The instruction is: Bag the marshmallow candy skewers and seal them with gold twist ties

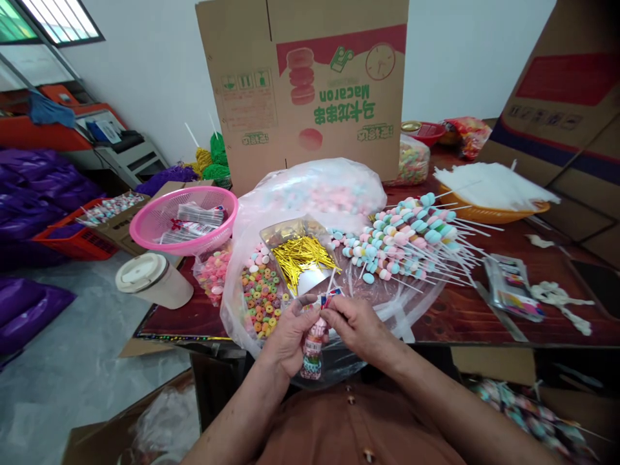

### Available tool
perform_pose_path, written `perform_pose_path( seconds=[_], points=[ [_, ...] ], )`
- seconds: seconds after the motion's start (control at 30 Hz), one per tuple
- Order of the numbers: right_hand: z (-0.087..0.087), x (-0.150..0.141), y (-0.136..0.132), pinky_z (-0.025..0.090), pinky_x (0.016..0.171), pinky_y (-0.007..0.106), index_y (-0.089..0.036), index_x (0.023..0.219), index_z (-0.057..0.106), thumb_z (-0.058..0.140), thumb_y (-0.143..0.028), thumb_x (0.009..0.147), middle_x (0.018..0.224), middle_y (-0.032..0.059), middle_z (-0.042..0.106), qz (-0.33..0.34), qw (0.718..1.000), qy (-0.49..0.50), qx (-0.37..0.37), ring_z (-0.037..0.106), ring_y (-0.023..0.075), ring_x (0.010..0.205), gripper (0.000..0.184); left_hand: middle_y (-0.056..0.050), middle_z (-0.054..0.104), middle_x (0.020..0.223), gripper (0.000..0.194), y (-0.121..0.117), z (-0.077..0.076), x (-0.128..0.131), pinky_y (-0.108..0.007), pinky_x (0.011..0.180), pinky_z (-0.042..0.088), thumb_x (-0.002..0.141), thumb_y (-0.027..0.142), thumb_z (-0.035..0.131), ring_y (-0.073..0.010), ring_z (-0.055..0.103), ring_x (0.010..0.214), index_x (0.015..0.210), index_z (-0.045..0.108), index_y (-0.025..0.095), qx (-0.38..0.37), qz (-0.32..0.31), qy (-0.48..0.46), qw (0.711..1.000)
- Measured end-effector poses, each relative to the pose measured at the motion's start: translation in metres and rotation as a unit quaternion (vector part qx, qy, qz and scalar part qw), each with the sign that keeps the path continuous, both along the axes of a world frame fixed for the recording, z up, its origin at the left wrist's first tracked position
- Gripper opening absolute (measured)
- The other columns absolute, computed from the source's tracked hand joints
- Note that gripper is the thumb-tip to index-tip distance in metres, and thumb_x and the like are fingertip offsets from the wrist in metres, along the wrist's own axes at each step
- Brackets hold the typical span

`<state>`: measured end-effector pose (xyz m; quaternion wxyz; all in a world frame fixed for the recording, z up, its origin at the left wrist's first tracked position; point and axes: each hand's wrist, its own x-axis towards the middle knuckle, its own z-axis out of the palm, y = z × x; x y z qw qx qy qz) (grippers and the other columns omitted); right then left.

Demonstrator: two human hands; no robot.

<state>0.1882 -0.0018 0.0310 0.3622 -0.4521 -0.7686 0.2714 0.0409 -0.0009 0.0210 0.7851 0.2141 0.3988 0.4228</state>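
Shirt lies nearest; pack points lengthwise away, left hand gripping its side, right hand's grip pinching its top.

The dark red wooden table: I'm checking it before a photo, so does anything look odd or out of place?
The tall brown cardboard box at the back looks odd: its green lettering is upside down. Nothing else clearly stands out.

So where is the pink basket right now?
In the head view, the pink basket is on the person's left, just behind the lidded cup and in front of the cardboard box, to its left.
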Motion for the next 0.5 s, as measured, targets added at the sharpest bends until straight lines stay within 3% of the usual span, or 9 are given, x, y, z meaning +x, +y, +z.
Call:
perform_pose_path(
  seconds=[0.07, 0.17, 0.23, 0.27, 0.33, 0.4, 0.43, 0.5],
  points=[
    [-0.005, -0.003, -0.001, 0.033, 0.051, 0.021, -0.016, 0.068, 0.051, 0.038, -0.018, 0.087, 0.062, 0.0016, 0.055, -0.019, 0.993, -0.073, 0.089, 0.047, 0.0113, 0.055, 0.022, 0.003, 0.062, 0.065, 0.051, -0.001, 0.0, 0.005, -0.02, 0.05, 0.045, 0.055, 0.027, 0.08, -0.0098, 0.057, 0.051, 0.094, 0.048, 0.019, 0.046, 0.045, 0.06, 0.996],
    [0.002, -0.002, -0.004, 0.032, 0.052, 0.025, -0.015, 0.068, 0.051, 0.036, -0.014, 0.085, 0.06, 0.0045, 0.053, -0.075, 0.96, -0.146, 0.227, 0.046, 0.0139, 0.055, 0.023, 0.003, 0.063, 0.075, 0.056, 0.0, 0.006, 0.012, -0.019, 0.058, 0.045, 0.058, 0.031, 0.079, -0.0101, 0.059, 0.062, 0.103, 0.048, 0.022, 0.129, 0.115, 0.163, 0.971],
    [0.009, -0.001, -0.008, 0.031, 0.053, 0.026, -0.016, 0.065, 0.051, 0.039, -0.015, 0.083, 0.058, 0.0046, 0.052, -0.099, 0.948, -0.131, 0.272, 0.045, 0.0145, 0.055, 0.022, -0.001, 0.064, 0.08, 0.054, 0.003, 0.019, 0.008, -0.022, 0.061, 0.046, 0.066, 0.046, 0.071, -0.0127, 0.061, 0.068, 0.109, 0.05, 0.021, 0.107, 0.076, 0.16, 0.978],
    [0.011, -0.001, -0.01, 0.03, 0.053, 0.026, -0.017, 0.064, 0.051, 0.041, -0.016, 0.081, 0.058, 0.004, 0.051, -0.084, 0.956, -0.106, 0.262, 0.044, 0.0143, 0.055, 0.02, -0.003, 0.065, 0.079, 0.054, 0.005, 0.029, 0.002, -0.025, 0.062, 0.047, 0.07, 0.055, 0.061, -0.0148, 0.062, 0.069, 0.11, 0.052, 0.02, 0.088, 0.038, 0.125, 0.987],
    [0.01, -0.004, -0.012, 0.029, 0.052, 0.025, -0.018, 0.06, 0.049, 0.044, -0.019, 0.076, 0.057, 0.0014, 0.049, -0.037, 0.99, -0.02, 0.137, 0.041, 0.0128, 0.054, 0.016, -0.004, 0.065, 0.07, 0.063, 0.007, 0.049, -0.018, -0.032, 0.063, 0.049, 0.074, 0.07, 0.039, -0.0191, 0.062, 0.067, 0.105, 0.058, 0.019, 0.08, -0.027, 0.03, 0.996],
    [0.004, -0.007, -0.01, 0.028, 0.049, 0.023, -0.019, 0.057, 0.046, 0.044, -0.022, 0.074, 0.053, -0.0016, 0.045, -0.031, 0.996, 0.08, -0.036, 0.038, 0.0111, 0.051, 0.017, -0.001, 0.063, 0.059, 0.066, 0.006, 0.062, -0.04, -0.038, 0.067, 0.05, 0.073, 0.076, 0.03, -0.0209, 0.062, 0.064, 0.097, 0.064, 0.024, 0.166, -0.003, -0.01, 0.986],
    [0.001, -0.008, -0.008, 0.027, 0.048, 0.023, -0.019, 0.056, 0.045, 0.041, -0.022, 0.074, 0.051, -0.0027, 0.043, -0.055, 0.987, 0.119, -0.097, 0.037, 0.0106, 0.05, 0.019, -0.001, 0.061, 0.052, 0.067, 0.005, 0.064, -0.049, -0.039, 0.068, 0.05, 0.071, 0.077, 0.03, -0.0213, 0.062, 0.06, 0.086, 0.068, 0.024, 0.202, -0.023, 0.011, 0.979],
    [-0.002, -0.011, -0.004, 0.029, 0.048, 0.021, -0.019, 0.058, 0.045, 0.037, -0.023, 0.076, 0.051, -0.0036, 0.041, -0.107, 0.97, 0.166, -0.144, 0.037, 0.0101, 0.049, 0.021, -0.006, 0.062, 0.05, 0.067, 0.001, 0.059, -0.054, -0.042, 0.077, 0.048, 0.075, 0.072, 0.034, -0.0243, 0.062, 0.063, 0.072, 0.071, 0.017, 0.202, -0.154, 0.129, 0.959]
  ],
)
